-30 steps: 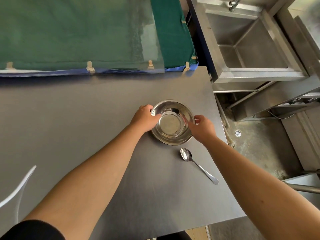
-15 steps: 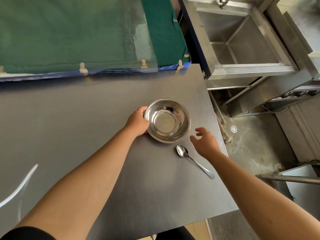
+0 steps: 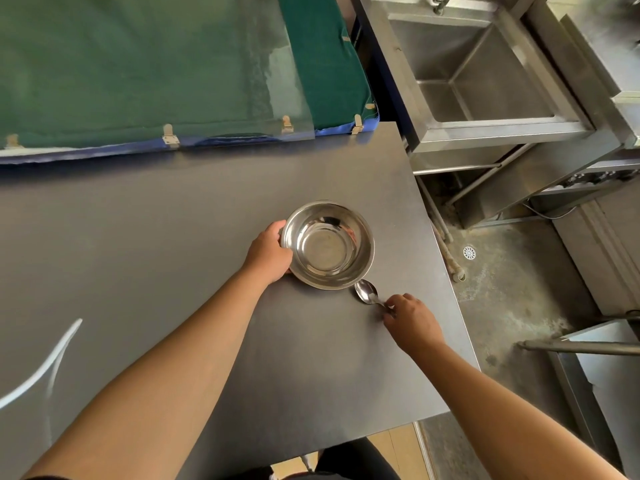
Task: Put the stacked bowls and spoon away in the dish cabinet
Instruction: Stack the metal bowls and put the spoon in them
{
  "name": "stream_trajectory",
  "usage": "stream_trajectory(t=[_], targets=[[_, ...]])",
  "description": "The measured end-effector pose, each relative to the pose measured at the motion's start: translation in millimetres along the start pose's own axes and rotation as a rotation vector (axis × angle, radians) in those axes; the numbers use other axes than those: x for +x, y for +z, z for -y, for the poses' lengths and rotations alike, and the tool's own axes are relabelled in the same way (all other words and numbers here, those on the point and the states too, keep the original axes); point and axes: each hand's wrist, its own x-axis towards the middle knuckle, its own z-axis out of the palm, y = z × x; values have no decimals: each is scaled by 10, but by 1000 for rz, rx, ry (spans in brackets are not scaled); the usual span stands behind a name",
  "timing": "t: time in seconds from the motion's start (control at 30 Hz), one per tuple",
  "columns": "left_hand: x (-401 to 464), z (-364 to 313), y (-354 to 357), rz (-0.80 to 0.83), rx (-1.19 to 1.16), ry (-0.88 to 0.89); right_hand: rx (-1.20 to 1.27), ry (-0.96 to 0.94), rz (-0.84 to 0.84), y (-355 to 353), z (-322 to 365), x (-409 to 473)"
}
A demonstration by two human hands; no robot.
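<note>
My left hand (image 3: 268,255) is wrapped round the rim of the steel bowls (image 3: 328,244) on the table (image 3: 138,254); right hand (image 3: 412,322) is pinching the spoon (image 3: 367,293) handle just beside them. Light, stiff and slick, I reckon, so grab rims.

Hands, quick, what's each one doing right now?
Left hand: closed on the steel bowl's rim.
Right hand: pinching the spoon's handle on the table.

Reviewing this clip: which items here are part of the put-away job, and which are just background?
Part of the job:
steel bowl, gripped by the left hand
spoon, its handle pinched by the right hand

Background:
green cloth
sink
floor drain
</note>
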Motion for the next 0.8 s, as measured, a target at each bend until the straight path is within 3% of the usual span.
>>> stream_trajectory(t=[0.3,0.53,0.8], targets=[[-237,117,-10,-43,222,94,-48,5,-3,-27,27,1],[-389,188,-40,-32,258,59,-47,75,-3,-160,-48,-49],[-562,231,-73,-35,244,42,-62,50,-115,-576,-24,-14]])
